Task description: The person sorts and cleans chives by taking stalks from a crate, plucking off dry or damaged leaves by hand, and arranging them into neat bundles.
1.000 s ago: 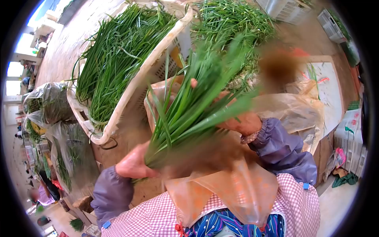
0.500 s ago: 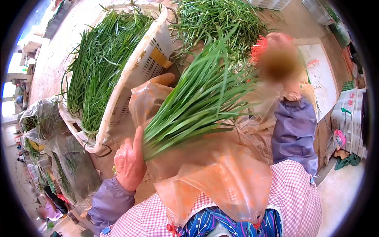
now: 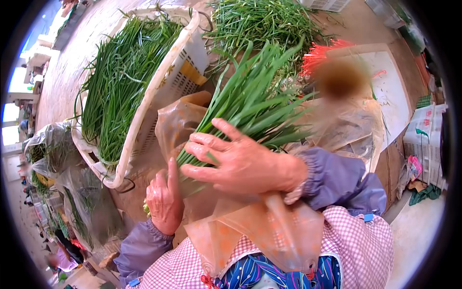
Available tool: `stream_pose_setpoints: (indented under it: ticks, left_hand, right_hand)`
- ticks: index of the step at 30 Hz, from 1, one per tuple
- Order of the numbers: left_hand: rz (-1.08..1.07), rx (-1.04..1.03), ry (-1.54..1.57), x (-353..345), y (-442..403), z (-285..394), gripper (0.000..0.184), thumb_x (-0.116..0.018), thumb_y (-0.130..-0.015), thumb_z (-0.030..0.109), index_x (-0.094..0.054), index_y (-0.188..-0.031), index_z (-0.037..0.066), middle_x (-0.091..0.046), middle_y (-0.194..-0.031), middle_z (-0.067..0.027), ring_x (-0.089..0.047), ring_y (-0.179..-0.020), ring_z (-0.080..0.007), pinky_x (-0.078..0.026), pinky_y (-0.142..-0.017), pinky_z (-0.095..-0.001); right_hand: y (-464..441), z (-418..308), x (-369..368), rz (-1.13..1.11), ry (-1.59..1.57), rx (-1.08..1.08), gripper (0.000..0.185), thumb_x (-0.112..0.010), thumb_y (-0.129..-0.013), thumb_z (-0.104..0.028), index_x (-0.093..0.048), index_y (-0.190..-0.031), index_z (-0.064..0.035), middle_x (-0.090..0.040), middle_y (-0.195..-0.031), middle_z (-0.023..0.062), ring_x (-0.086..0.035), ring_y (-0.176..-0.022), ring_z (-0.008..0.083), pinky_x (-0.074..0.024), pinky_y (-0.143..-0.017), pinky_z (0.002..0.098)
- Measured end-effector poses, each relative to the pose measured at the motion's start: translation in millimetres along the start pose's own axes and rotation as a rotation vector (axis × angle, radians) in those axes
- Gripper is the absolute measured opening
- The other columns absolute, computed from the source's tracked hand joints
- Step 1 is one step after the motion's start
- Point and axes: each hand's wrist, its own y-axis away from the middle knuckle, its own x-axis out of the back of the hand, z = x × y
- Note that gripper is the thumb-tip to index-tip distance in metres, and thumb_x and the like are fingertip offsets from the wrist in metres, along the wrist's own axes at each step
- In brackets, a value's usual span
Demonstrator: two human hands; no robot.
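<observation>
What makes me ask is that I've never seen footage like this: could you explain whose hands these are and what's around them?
There is no machine here: these are one person's two bare hands. The camera sits on that person's head, looking forward and down. The left hand holds a bunch of long green leaves near its stem end; the right hand is spread across the bunch. Beyond them, on the brown surface, are a white basket full of similar leaves, a loose heap of greens, some red strips and a white board.
</observation>
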Motion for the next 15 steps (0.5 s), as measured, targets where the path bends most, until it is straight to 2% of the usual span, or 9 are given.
stream_pose_setpoints:
  ticks: [1, 2, 3, 5, 7, 9, 11, 14, 15]
  left_hand:
    - [0.097, -0.035, 0.014, -2.5, 0.7, -0.2, 0.066, -0.052, -0.074, -0.001, -0.038, -0.138, 0.005, -0.055, -0.098, -0.0186, -0.056, -0.079, -0.0336, -0.045, -0.068, -0.0431]
    - [0.066, -0.027, -0.001, -2.0, 2.3, -1.2, 0.064, -0.053, -0.074, 0.0, -0.041, -0.136, 0.006, -0.055, -0.106, -0.0192, -0.056, -0.085, -0.0332, -0.045, -0.073, -0.0418]
    - [0.073, -0.025, 0.003, -2.5, 2.4, -2.8, 0.064, -0.053, -0.074, 0.0, -0.041, -0.136, 0.006, -0.055, -0.106, -0.0192, -0.056, -0.085, -0.0332, -0.045, -0.073, -0.0418]
    - [0.11, -0.053, -0.047, -3.6, 4.4, -5.7, 0.061, -0.053, -0.075, 0.0, -0.044, -0.135, 0.008, -0.055, -0.105, -0.0174, -0.056, -0.084, -0.0313, -0.045, -0.074, -0.0408]
    - [0.114, -0.056, -0.063, -3.1, 5.2, -6.4, 0.059, -0.052, -0.075, 0.0, -0.045, -0.134, 0.008, -0.055, -0.105, -0.0163, -0.056, -0.084, -0.03, -0.045, -0.074, -0.0401]
    - [0.117, -0.059, -0.074, -1.9, 3.3, -5.9, 0.058, -0.052, -0.076, 0.001, -0.047, -0.133, 0.009, -0.055, -0.105, -0.0152, -0.056, -0.084, -0.0287, -0.045, -0.074, -0.0394]
    - [0.077, -0.072, -0.06, 1.1, 1.2, -5.2, 0.063, -0.053, -0.075, -0.001, -0.043, -0.136, 0.008, -0.054, -0.108, -0.016, -0.055, -0.09, -0.0312, -0.043, -0.078, -0.0419]
    - [0.117, -0.112, -0.099, 3.7, -4.2, -7.7, 0.057, -0.052, -0.077, 0.003, -0.047, -0.133, 0.012, -0.054, -0.105, -0.0132, -0.055, -0.087, -0.0276, -0.044, -0.076, -0.0397]
    - [0.156, -0.149, -0.139, 4.8, -6.6, -8.8, 0.053, -0.052, -0.078, 0.005, -0.05, -0.131, 0.014, -0.053, -0.102, -0.0112, -0.055, -0.083, -0.0248, -0.044, -0.074, -0.0374]
  right_hand:
    - [0.6, 4.0, -8.7, -0.067, 0.124, 0.007, 0.041, -0.057, -0.079, -0.02, -0.053, -0.119, -0.0111, -0.06, -0.109, 0.0129, -0.053, -0.111, 0.029, -0.0373, -0.096, 0.0443]
    - [3.3, 8.2, -16.1, -0.136, 0.244, 0.013, 0.047, -0.055, -0.081, -0.021, -0.049, -0.127, -0.0116, -0.059, -0.11, 0.0152, -0.053, -0.111, 0.0308, -0.0373, -0.097, 0.0443]
    - [9.9, 20.6, -18.2, -0.159, 0.222, -0.037, 0.061, -0.059, -0.078, -0.016, -0.04, -0.136, -0.0119, -0.058, -0.11, 0.0179, -0.053, -0.11, 0.0326, -0.0388, -0.094, 0.0453]
    - [19.3, 42.1, 2.5, -0.433, 0.205, -0.27, 0.057, -0.063, -0.074, -0.012, -0.045, -0.129, -0.0103, -0.062, -0.098, 0.0149, -0.06, -0.097, 0.0307, -0.0456, -0.081, 0.0452]
    - [42.9, 74.6, 14.8, -0.46, 0.192, -0.424, 0.042, -0.065, -0.07, -0.008, -0.053, -0.11, -0.0079, -0.063, -0.082, 0.0138, -0.064, -0.079, 0.0304, -0.0489, -0.067, 0.045]
    - [67.9, 98.0, 38.0, -0.559, 0.336, -0.633, 0.025, -0.063, -0.069, -0.004, -0.055, -0.093, -0.007, -0.063, -0.072, 0.0133, -0.065, -0.071, 0.0317, -0.0499, -0.061, 0.0443]
    - [69.7, 100.8, 78.9, -0.564, 0.526, -0.744, 0.017, -0.059, -0.071, 0.0, -0.055, -0.086, -0.0069, -0.062, -0.074, 0.0146, -0.065, -0.076, 0.0318, -0.0502, -0.064, 0.0446]
    - [130.3, 158.5, 127.1, -0.202, 0.833, -0.641, 0.025, -0.055, -0.074, 0.001, -0.06, -0.097, -0.0082, -0.066, -0.085, 0.0139, -0.065, -0.082, 0.0306, -0.0517, -0.071, 0.0398]
    - [132.5, 166.5, 133.1, -0.187, 0.885, -0.603, 0.026, -0.055, -0.075, 0.001, -0.06, -0.099, -0.0083, -0.066, -0.087, 0.0141, -0.065, -0.084, 0.0299, -0.0518, -0.072, 0.0386]
